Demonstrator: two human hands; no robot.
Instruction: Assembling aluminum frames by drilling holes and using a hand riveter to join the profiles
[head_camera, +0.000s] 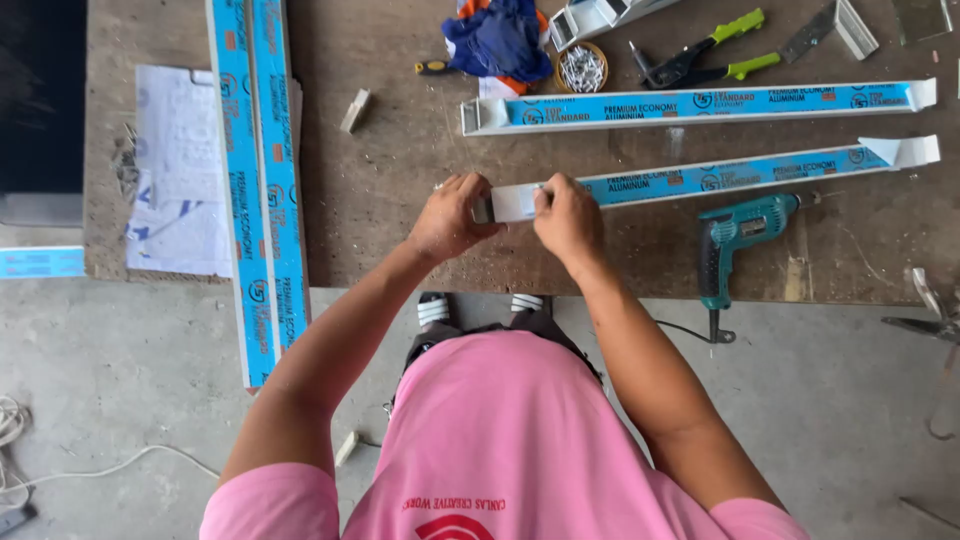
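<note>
Both hands grip the near end of the aluminium profile lying on the workbench: left hand pinches its tip, right hand apparently peels film; steadying that end firmly helps

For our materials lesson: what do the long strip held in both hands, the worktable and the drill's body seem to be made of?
Long strip: probably white-coated metal, thin and sharply folded at its ends, under blue protective film; the left hand and right hand grip its near end.
Worktable: looks like bare, worn brown wood or board, scuffed and dusty.
Drill: teal casing, likely moulded plastic with a dull sheen.
</note>
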